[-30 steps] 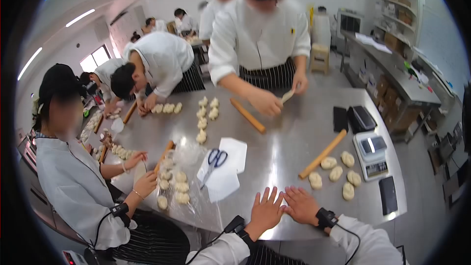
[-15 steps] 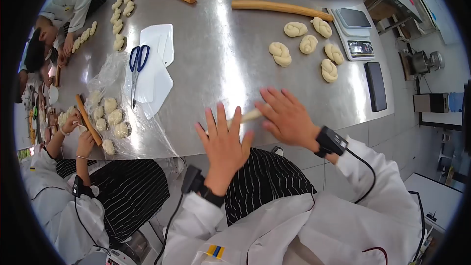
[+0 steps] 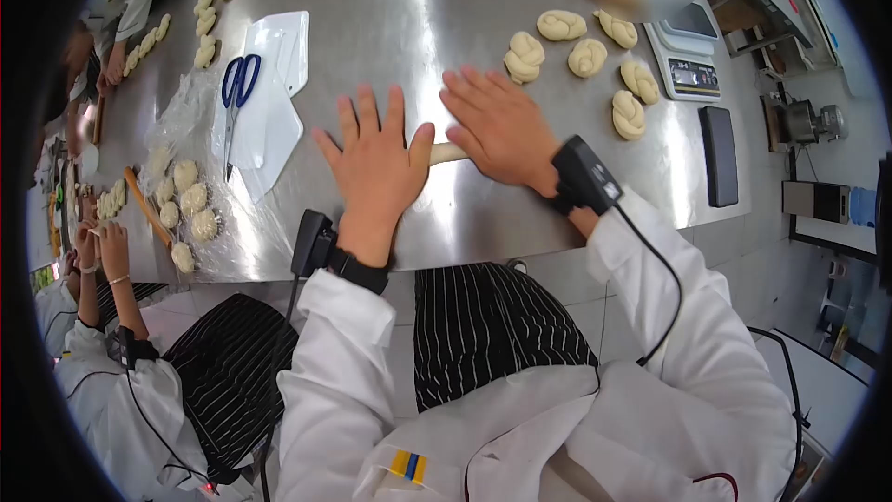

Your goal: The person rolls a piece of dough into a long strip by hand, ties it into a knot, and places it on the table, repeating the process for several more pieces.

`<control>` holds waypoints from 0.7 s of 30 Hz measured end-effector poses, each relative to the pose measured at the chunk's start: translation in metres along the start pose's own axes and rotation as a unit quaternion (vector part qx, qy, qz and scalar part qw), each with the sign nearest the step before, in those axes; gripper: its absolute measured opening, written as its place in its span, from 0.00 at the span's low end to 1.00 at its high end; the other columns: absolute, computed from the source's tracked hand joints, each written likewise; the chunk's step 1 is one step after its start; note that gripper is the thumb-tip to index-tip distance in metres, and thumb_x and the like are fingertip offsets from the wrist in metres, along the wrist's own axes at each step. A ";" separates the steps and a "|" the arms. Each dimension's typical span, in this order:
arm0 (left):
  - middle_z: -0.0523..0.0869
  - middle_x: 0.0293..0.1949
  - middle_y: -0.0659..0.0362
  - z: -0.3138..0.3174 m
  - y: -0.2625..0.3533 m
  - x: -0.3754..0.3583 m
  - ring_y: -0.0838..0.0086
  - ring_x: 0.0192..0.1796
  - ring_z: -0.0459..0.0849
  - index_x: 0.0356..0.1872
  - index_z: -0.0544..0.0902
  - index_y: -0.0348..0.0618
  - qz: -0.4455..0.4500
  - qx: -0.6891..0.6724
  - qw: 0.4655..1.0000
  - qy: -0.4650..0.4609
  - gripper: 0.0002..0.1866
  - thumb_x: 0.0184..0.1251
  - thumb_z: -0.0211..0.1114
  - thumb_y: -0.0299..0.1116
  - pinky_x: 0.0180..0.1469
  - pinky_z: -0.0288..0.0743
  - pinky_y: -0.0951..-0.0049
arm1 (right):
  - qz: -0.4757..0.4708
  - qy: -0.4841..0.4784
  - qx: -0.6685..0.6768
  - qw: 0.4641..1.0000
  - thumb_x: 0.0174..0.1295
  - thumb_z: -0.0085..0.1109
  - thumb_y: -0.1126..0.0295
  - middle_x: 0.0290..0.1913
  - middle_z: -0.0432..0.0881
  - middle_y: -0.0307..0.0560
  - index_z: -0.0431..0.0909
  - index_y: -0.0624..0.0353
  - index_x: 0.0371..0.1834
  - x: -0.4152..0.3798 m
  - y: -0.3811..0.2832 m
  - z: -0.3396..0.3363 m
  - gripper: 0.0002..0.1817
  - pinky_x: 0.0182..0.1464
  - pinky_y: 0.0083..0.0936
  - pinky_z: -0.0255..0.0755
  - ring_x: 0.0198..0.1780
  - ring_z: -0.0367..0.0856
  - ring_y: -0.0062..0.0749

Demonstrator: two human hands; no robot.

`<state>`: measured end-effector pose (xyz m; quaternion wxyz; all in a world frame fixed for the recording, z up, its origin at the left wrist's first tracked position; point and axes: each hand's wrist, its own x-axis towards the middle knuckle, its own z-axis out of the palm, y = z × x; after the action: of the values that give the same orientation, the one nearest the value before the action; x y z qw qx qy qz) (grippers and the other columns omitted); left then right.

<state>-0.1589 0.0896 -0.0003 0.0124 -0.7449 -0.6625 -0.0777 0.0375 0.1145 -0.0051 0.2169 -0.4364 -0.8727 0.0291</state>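
A pale dough rope [image 3: 448, 152] lies on the steel table [image 3: 390, 46], mostly covered by my hands. My left hand [image 3: 376, 160] rests flat over its left end with the fingers spread. Over its right end my right hand [image 3: 502, 125] is stretched out flat, palm down. Only a short piece of dough shows between the two hands. Several knotted dough pieces [image 3: 587, 58] sit beyond my right hand. Left of my left hand are white plastic sheets [image 3: 279, 121] with blue-handled scissors [image 3: 237, 98] on top.
Dough balls [image 3: 193, 198] lie under clear plastic film at left, beside a rolling pin [image 3: 146, 204]. Braided dough [image 3: 205, 23] is farther back. A scale [image 3: 688, 74] and a dark flat object [image 3: 719, 156] are at right. A co-worker's hands [image 3: 104, 246] work at far left.
Both my hands have moved forward over the table, away from its front edge, with the dough rope under them. The co-worker's hands at left have lifted away from the rolling pin.
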 end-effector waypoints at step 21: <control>0.64 0.73 0.42 -0.019 0.019 -0.086 0.40 0.75 0.57 0.71 0.71 0.52 0.068 -0.064 0.993 -0.072 0.31 0.66 0.57 0.47 0.70 0.44 0.29 | 0.013 -0.044 0.070 0.996 0.68 0.49 0.46 0.70 0.71 0.57 0.73 0.62 0.64 -0.068 -0.039 -0.016 0.33 0.74 0.50 0.54 0.74 0.63 0.51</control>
<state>-0.1517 -0.0001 0.0091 -0.0775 -0.7911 -0.6033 -0.0651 0.0505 0.0362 -0.0054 0.2080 -0.4301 -0.8713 0.1120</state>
